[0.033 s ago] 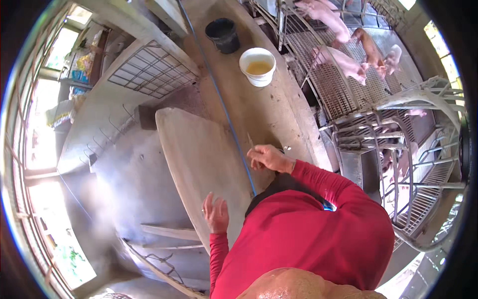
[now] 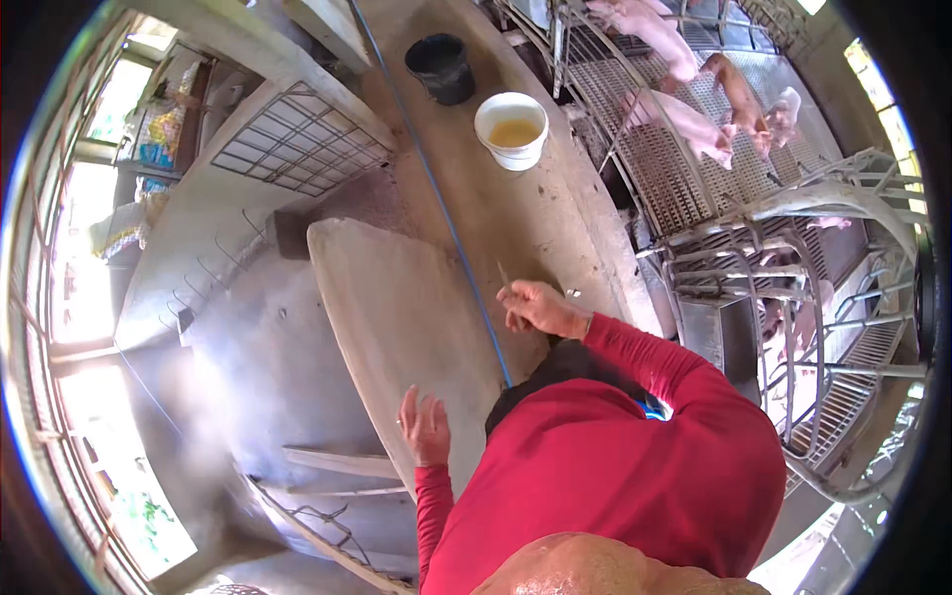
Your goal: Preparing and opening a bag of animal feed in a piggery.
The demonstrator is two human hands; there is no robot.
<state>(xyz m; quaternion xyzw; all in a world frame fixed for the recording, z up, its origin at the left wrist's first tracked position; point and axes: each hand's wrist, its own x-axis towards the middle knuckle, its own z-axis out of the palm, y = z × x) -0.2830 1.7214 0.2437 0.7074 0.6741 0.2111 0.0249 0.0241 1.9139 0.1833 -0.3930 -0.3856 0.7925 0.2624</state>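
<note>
My right hand [image 2: 542, 308] is closed in front of my body, over the concrete walkway. From its fingers a thin, pale, stick-like thing [image 2: 503, 273] points away from me; its kind is too small to make out. My left hand [image 2: 424, 428] is raised beside the top of a low concrete wall [image 2: 397, 307]. Its fingers are apart and hold nothing, and something like a ring shows on one of them. Farther along the walkway stands a white bucket [image 2: 519, 159] with yellowish liquid inside, close to a black bucket [image 2: 441, 79].
A blue hose or cord [image 2: 436, 188] runs along the walkway. To the right, several pigs [image 2: 684, 124] are on the slatted floor of a metal pen, with a barred crate [image 2: 793, 297] nearer me. A wire-grid panel [image 2: 302, 144] leans at the left. Boards [image 2: 337, 462] lie below the wall.
My left hand has shifted slightly left. My right hand has turned a little, and the thin thing in it shows more clearly. The buckets have not moved.
</note>
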